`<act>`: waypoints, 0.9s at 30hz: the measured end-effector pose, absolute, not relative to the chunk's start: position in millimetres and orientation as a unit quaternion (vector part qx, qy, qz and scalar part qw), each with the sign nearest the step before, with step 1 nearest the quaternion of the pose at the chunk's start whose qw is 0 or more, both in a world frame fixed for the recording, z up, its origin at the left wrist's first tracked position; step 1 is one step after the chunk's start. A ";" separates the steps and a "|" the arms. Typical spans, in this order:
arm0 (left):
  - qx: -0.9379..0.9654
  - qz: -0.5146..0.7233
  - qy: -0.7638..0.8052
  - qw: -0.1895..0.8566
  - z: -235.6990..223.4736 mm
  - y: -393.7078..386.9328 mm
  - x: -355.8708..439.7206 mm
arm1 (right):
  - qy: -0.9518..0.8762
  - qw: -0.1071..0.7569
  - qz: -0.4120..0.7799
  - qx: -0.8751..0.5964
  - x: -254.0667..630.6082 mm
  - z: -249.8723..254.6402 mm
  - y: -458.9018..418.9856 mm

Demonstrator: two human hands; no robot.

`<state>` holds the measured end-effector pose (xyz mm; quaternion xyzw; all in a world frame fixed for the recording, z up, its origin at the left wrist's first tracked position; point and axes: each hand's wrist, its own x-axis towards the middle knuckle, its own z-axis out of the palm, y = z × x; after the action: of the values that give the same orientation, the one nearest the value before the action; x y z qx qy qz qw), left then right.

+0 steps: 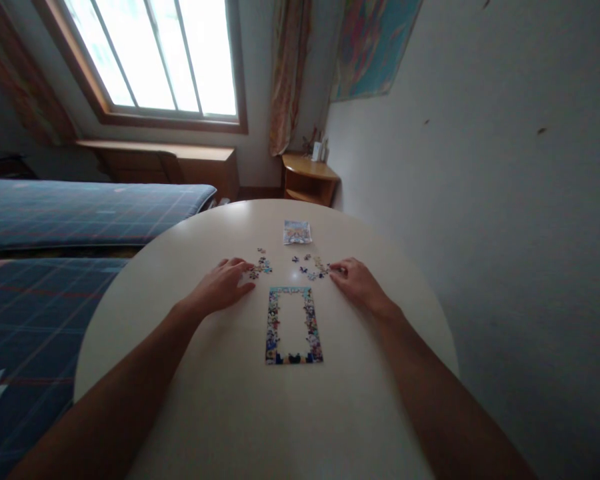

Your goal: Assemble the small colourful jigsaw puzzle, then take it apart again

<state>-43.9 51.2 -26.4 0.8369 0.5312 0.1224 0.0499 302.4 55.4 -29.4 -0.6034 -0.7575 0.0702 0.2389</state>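
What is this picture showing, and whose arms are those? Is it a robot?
No robot here! Those are a person's own bare arms. The camera sits on that person's head, looking forward and down, so you see about what they see.

On the round, pale table lies a puzzle border: its edges are joined, but its middle is open, so the table shows through. Just beyond it are two loose groups of pieces, the left group and the right group. Farther back lies a small picture.

The left hand is spread, fingertips at the left group. The right hand has its fingers bent beside the right group; I can't tell whether it holds a piece.
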 end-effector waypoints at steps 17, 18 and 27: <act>0.769 0.138 0.619 0.080 -14.1 52.6 -45.8 | -0.790 0.238 0.065 -0.562 274.8 -34.2 52.8; 0.770 0.143 0.616 0.082 -14.8 52.8 -45.8 | -0.790 0.236 0.068 -0.562 276.0 -34.5 52.7; 0.778 0.173 0.593 0.110 -14.3 49.5 -38.4 | -0.789 0.222 0.082 -0.567 295.2 -37.3 58.0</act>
<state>-38.4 49.5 -14.3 0.7783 0.5934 0.1732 0.1103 295.2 58.0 -37.3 -0.5666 -0.7894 0.0822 0.2216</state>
